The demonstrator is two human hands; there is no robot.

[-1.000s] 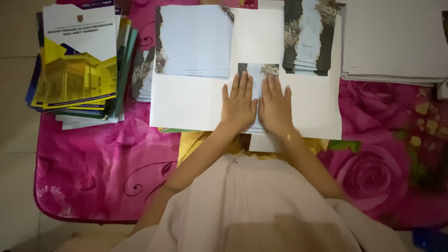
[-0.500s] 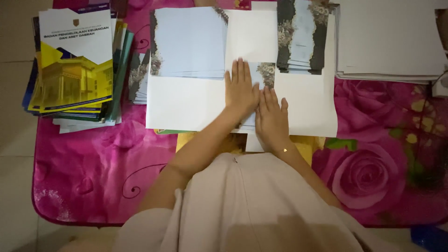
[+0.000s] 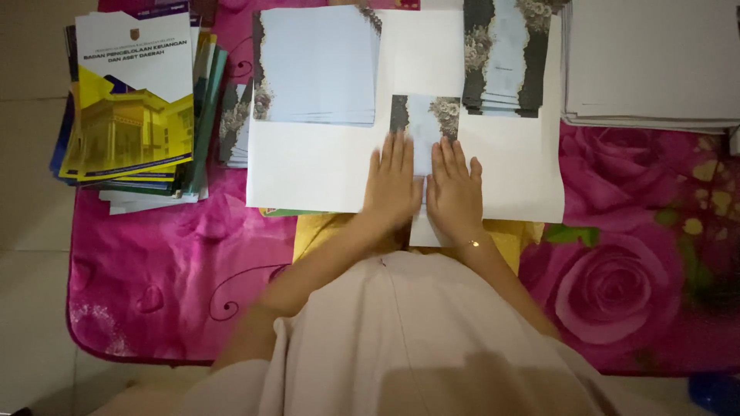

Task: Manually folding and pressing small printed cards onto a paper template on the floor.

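My left hand (image 3: 395,182) and my right hand (image 3: 455,191) lie flat, side by side, palms down on a narrow folded card (image 3: 422,123) with a pale blue centre and dark floral edges. The card rests on a large white sheet (image 3: 308,173). Its lower part is hidden under my hands. A stack of pale blue cards (image 3: 316,65) sits on the sheet to the upper left, and a stack of folded dark-edged cards (image 3: 505,58) sits to the upper right. Fingers of both hands are straight and slightly spread.
A pile of booklets with a yellow and white cover (image 3: 135,100) lies at the left. A stack of white paper (image 3: 651,62) lies at the upper right. Everything rests on a pink rose-patterned mat (image 3: 617,285) over a tiled floor (image 3: 31,231).
My left hand slid up past the right half a second ago and has come back level with it. Both hands stay pressed on the card.
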